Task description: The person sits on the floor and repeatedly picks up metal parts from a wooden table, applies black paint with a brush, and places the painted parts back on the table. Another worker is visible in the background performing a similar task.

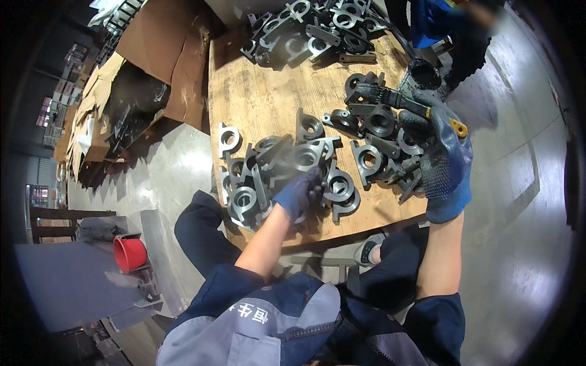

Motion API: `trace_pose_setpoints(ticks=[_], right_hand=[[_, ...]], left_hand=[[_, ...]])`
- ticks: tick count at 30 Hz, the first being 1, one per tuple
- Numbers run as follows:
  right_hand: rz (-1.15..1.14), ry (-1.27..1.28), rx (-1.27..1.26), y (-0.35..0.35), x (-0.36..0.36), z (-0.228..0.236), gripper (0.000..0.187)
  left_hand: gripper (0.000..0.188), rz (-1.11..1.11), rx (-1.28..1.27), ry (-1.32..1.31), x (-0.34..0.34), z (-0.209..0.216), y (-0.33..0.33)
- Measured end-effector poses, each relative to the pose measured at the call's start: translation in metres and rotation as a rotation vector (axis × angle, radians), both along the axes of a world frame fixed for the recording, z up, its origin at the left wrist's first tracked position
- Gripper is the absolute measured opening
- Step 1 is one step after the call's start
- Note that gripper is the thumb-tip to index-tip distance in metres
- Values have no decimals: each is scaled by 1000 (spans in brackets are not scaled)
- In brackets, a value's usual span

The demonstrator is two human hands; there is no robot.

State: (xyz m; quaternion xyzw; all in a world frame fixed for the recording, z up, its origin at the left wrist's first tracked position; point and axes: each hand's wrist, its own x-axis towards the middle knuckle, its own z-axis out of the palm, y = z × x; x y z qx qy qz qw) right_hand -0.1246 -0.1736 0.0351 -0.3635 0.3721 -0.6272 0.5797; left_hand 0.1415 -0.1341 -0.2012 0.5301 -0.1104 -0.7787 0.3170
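Observation:
My left hand (pixel 296 194), in a dark blue glove, is over the near pile of metal parts. Its fingers are closed at the near edge of a grey metal bracket (pixel 303 157) with a round ring, which is smeared by motion like the hand. Around it lie several similar brackets, one bracket (pixel 339 185) just to the right. In a blue coated glove, my right hand (pixel 445 158) grips a paintbrush (pixel 394 97) by its handle. The dark bristles point left, above darker, wet-looking brackets (pixel 379 122).
A black-smeared pot (pixel 423 74) stands at the table's right edge. More brackets (pixel 317 33) are heaped at the far end of the wooden table (pixel 262 91). To the left are a large cardboard box (pixel 177 67) and a red bucket (pixel 130 254). Another person (pixel 430 24) is at the far right.

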Motion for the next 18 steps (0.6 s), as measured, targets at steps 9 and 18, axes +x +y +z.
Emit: trace_pose_setpoints(ticks=[9,18], right_hand=[[-242,155,57,-16,-8,-20,42],[-351,686,159,-48,-80,-41,41]], left_hand=[[36,-683,-442,-771,25,90,-97],[76,-386,-892,-1230,42,-61,-333]])
